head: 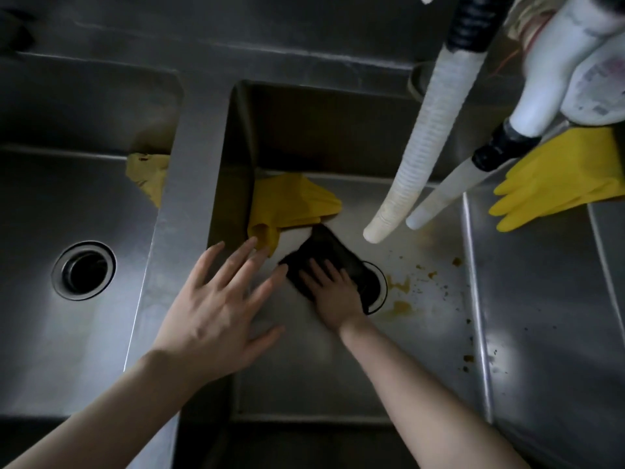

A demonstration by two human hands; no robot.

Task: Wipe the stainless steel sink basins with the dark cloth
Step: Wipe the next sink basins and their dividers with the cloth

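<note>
Right hand (333,294) presses the dark cloth (326,252) with flat fingers on the right basin (304,367) floor, over its drain (381,286) — brown stains (400,284) just right. Left hand (216,309), fingers spread, is above the steel divider (189,198).

**The dark cloth (324,255) at the drain (380,289)**

It lies flat on the floor of the right basin (304,367), overlapping the drain's left edge. Right of the drain, brown stains (400,306) fleck the steel. The left basin (67,204) sits well left of the drain.

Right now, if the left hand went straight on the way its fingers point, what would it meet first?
Probably the yellow glove in the basin corner, just ahead of the left hand; relative height is unclear.
</note>
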